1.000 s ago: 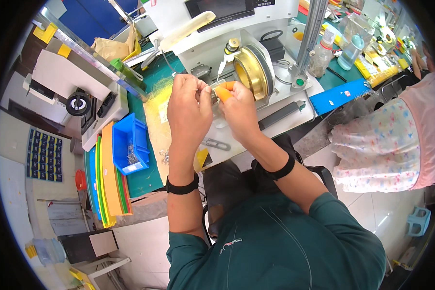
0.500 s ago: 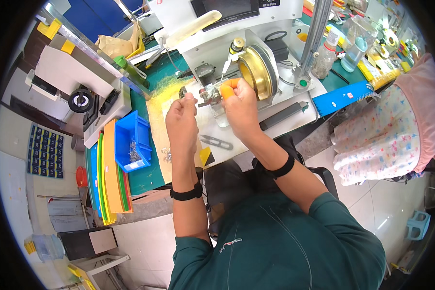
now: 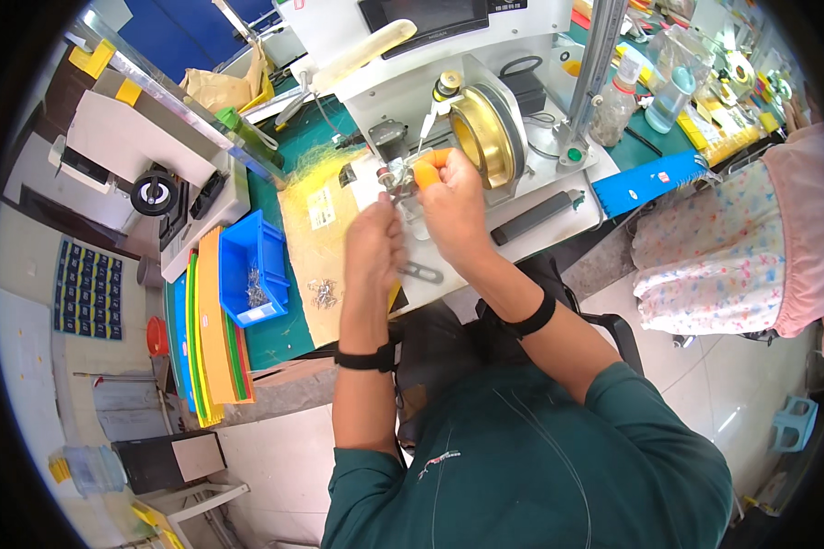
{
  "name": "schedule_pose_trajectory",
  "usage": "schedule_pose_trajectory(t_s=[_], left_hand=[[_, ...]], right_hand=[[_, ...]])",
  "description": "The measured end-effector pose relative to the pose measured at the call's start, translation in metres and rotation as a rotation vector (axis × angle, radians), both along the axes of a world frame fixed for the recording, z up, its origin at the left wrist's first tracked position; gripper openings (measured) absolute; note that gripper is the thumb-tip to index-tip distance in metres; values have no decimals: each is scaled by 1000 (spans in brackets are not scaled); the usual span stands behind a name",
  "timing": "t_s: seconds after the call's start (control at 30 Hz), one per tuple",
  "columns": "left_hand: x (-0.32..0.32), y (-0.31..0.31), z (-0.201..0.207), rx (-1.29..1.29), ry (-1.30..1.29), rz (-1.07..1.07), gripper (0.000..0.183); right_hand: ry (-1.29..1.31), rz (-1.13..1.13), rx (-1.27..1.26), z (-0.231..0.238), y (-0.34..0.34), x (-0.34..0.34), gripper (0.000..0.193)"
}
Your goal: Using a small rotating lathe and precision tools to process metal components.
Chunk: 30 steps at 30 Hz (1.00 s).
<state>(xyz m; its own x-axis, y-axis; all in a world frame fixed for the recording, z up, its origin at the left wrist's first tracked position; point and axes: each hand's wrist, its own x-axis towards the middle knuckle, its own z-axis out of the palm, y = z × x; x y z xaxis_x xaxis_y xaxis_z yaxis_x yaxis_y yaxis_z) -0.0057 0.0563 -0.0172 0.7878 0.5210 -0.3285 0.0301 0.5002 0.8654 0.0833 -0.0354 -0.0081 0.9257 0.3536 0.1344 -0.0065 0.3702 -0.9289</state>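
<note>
Moved rightward, the left hand (image 3: 374, 245) is curled, the right hand (image 3: 456, 206) closed, contents unclear, beside a metal fitting (image 3: 386, 177), likely stiff, best edge-held.

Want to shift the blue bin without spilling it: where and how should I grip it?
Probably grip the blue bin by its raised right wall, coming from the right: green mat shows there, while coloured strips crowd its left. Keep it level; small metal pieces lie inside.

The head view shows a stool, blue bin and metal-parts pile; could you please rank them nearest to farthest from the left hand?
1. Metal-parts pile: left of the left hand.
2. Blue bin: farther left.
3. Stool: far right, on the floor.
</note>
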Motion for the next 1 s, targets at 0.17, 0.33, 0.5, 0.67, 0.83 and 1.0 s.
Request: schedule_pose_trajectory(t_s=[0.17,0.33,0.5,0.67,0.83,1.0], left_hand=[[6,2,-9,-45,-4,-45,37],[10,-11,4,39,103,-11,36],[10,-6,1,61,121,-9,43],[11,7,-8,-85,71,-54,42],[14,6,-6,-224,6,-95,41],[28,-3,5,-382,-44,-86,33]], right_hand=[[-48,-80,-15,0,0,-5,10],[20,-114,-5,-2,-15,-15,14],[-51,-112,-57,-3,-26,-19,15],[-34,-66,-78,0,-20,-16,16],[7,-41,-57,2,-25,-21,20],[-379,-121,-213,1,-39,-10,17]])
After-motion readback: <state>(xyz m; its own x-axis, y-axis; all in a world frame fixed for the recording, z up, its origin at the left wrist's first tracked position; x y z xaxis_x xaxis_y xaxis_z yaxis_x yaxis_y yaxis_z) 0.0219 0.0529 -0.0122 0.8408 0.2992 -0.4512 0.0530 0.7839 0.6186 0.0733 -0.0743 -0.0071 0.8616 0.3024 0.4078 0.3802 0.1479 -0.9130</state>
